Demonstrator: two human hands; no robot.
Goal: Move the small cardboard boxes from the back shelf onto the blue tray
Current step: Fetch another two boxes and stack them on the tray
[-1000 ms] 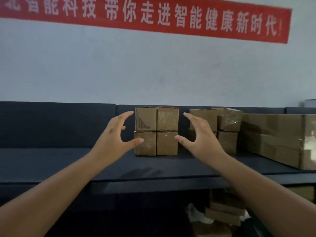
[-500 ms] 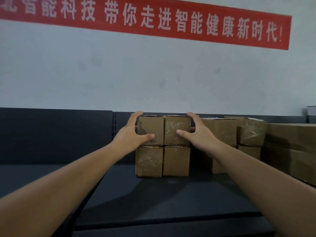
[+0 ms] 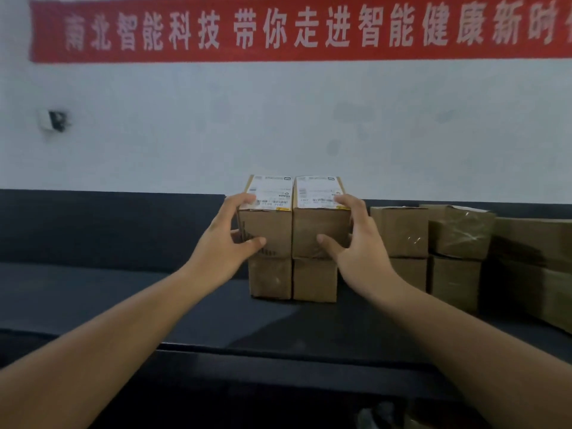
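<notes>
Boxes: two small cardboard boxes (image 3: 292,226), label side up and touching each other, sit pressed between your palms on top of the lower pair (image 3: 292,278) on the back shelf (image 3: 123,298).
Head view, grip: your left hand (image 3: 224,246) and right hand (image 3: 356,243) are each closed on an outer side of the pair, thumbs on the near faces, fingers over the top edges.
Head view, tray: the blue tray is not in sight.
Risk, seam: nothing joins the two boxes, so I judge they could hinge apart and drop if your inward squeeze eases.
Risk, below: a dragging lift could tip the lower pair just under your grip.
Risk, right: the neighbouring stack (image 3: 433,243) stands just beyond your right hand, so a wide swing may knock it.
Pose: both forearms reach forward, nearly straight, wrists level, palms facing inward.
</notes>
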